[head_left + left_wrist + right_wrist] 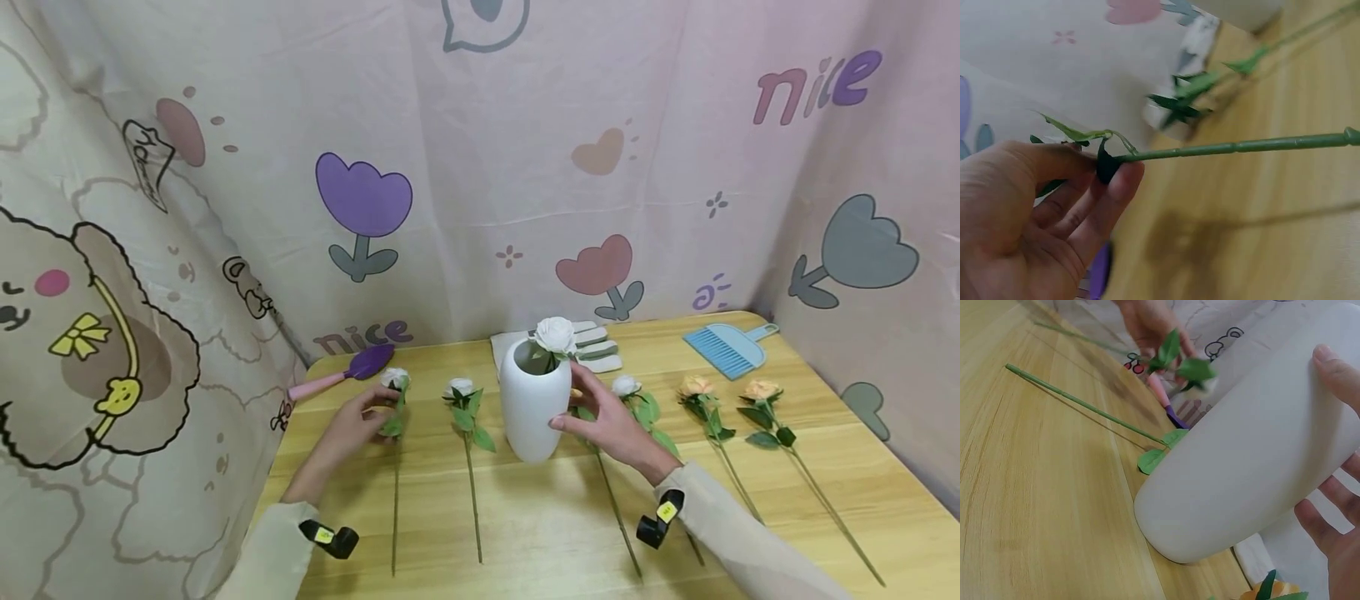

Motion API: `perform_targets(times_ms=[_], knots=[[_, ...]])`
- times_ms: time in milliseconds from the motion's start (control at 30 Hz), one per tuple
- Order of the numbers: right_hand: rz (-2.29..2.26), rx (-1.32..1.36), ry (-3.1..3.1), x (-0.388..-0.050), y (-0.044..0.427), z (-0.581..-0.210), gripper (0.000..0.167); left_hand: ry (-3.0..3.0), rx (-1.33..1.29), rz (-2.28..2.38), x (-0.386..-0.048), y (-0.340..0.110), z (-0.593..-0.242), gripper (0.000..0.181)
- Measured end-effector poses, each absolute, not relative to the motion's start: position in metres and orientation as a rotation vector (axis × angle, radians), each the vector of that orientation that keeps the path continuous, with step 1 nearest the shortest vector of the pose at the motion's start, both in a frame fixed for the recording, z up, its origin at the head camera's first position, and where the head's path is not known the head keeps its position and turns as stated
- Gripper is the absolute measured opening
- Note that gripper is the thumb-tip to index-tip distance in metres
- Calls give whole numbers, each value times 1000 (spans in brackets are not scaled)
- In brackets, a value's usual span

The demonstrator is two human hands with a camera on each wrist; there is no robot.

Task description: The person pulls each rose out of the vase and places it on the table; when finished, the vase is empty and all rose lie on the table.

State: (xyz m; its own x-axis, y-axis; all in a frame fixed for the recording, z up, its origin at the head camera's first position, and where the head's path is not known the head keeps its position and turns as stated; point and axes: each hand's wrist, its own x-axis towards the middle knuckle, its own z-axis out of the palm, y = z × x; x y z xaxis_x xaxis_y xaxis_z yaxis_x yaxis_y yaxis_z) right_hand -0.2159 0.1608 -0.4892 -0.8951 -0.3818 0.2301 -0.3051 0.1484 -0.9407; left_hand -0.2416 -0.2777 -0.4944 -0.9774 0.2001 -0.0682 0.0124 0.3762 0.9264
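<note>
In the head view my left hand (pixel 358 423) pinches a white artificial rose (pixel 394 378) just below its bloom. The left wrist view shows its green stem (pixel 1235 147) raised above the table, its shadow falling below. My right hand (pixel 611 423) grips the side of a white vase (pixel 532 417), thumb at the front, other fingers behind it. One white rose (pixel 556 335) stands in the vase, leaning on the right of the rim. Between the hands lies another white rose (pixel 459 388). A further white rose (pixel 626 385) lies behind the right hand, which partly covers an orange flower there.
Two orange roses (pixel 697 387) (pixel 761 390) lie on the right of the wooden table (pixel 547 533). At the back are a purple trowel (pixel 371 361) with a pink handle, white-and-grey gloves (pixel 600 354) and a blue dustpan with brush (pixel 726 348). Printed curtains (pixel 465 167) enclose the table.
</note>
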Motion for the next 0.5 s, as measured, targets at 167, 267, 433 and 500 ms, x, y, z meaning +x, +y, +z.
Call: perform_targets(times_ms=[167,267,433,500], knots=[[-1882,-698,2335,-216,161,-490,85,2443,55,1613,-243,-272,-520,32],[-1879,-701,2334,-216,161,-490,85,2486,8,1552,-243,-271,-530,30],[-1878,-702,2332,-216,160,-489,85,2627,60,1378,-241,-270,-534,26],[-1880,-700,2335,-216,161,-489,85,2673,111,1323,-241,-269,-532,26]])
